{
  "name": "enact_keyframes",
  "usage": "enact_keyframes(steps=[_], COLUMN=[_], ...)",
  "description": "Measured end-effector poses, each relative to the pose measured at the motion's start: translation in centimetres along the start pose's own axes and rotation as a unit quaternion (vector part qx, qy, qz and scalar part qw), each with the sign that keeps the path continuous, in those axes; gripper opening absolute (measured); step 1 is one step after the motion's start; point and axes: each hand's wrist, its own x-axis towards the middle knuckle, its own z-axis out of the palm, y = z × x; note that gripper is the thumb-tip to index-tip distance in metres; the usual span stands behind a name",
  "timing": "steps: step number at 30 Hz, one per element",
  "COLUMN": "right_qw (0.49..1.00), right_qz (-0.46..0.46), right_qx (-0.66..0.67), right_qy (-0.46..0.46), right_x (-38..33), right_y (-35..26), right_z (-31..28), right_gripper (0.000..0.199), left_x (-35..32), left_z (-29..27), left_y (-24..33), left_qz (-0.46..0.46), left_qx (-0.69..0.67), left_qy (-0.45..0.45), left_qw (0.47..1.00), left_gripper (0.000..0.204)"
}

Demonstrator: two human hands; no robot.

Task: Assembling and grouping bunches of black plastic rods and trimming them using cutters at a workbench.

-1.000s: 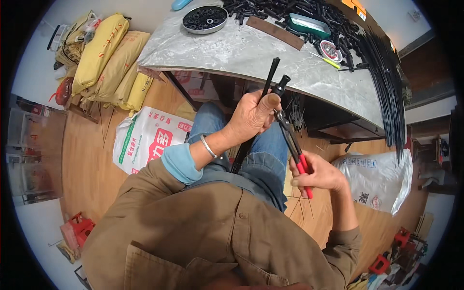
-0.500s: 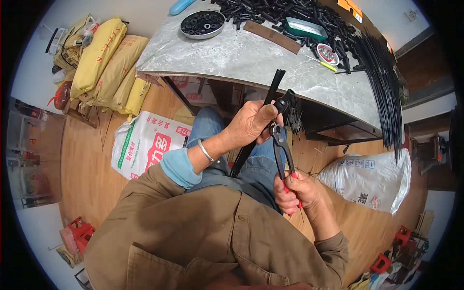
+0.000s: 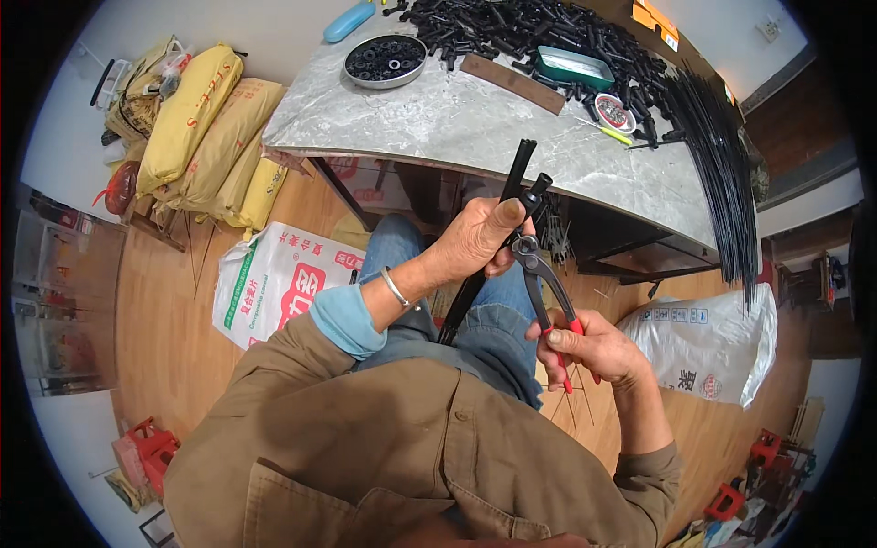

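Observation:
My left hand [image 3: 470,239] is closed round a black tubular fitting [image 3: 537,188], thumb on top. Thin black rods [image 3: 518,169] run through or behind the same grip, down between my knees. Red-handled pincers [image 3: 541,274] are in my right hand [image 3: 603,345], their handles spread apart. The pincers' dark jaws meet the black piece just below my left fingers; exactly what lies between them is too small to make out.
Ahead stands a grey marble-patterned table [image 3: 438,123] with a pile of black tubular parts [image 3: 521,32], a round tray of black rings [image 3: 385,62], a green box [image 3: 574,67] and long black rods [image 3: 717,173]. White sacks [image 3: 703,342] and yellow sacks [image 3: 192,119] flank it.
The pincers' handles have opened wider, and my right hand has shifted slightly right. My left hand keeps its grip on the black fitting and rods.

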Motion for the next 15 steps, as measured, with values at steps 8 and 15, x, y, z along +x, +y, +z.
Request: enact_keyframes(steps=[8, 15], right_qw=[0.999, 0.995], right_qz=[0.011, -0.034], right_qx=[-0.019, 0.024], right_qy=[0.038, 0.086], right_x=[0.8, 3.4], right_y=[0.0, 2.4], right_z=[0.8, 2.1], right_gripper=[0.037, 0.039], left_x=[0.4, 0.2], left_z=[-0.4, 0.9], left_y=[-0.2, -0.1], left_qz=[-0.023, 0.018], left_qx=[-0.049, 0.008], left_qy=[-0.023, 0.097], left_qw=[0.998, 0.995], left_gripper=[0.07, 0.07])
